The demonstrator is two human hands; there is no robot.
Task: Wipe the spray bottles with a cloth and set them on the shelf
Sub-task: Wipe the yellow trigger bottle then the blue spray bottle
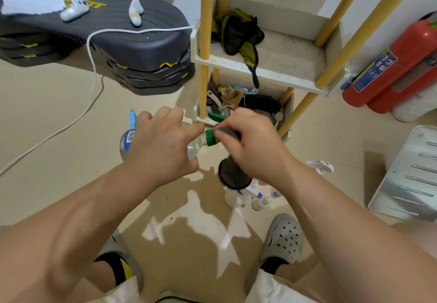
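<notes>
Two hands are engaged on one spray bottle [197, 146], which is held on its side in the air above the floor [59, 160], just in front of the lower front edge of the shelf [260, 70]. The clear body is wrapped by the left hand [163, 141], fingers curled round it, with a barcode label showing towards the base end. A dark cloth [233, 172] is pinched by the right hand [253, 144] against the green collar at the neck, and the rest of the cloth hangs below.

The bottle is judged to be light, stiff plastic, smooth enough to slip if damp. The broad body is the safer place to be gripped, while the neck and green trigger head are better rubbed than carried by. The cloth is soft and should fold round the collar easily.

More bottles [236, 198] are stood on the floor below the right wrist. The middle tier of the shelf is partly taken up by a green and black bundle [236, 32].
</notes>
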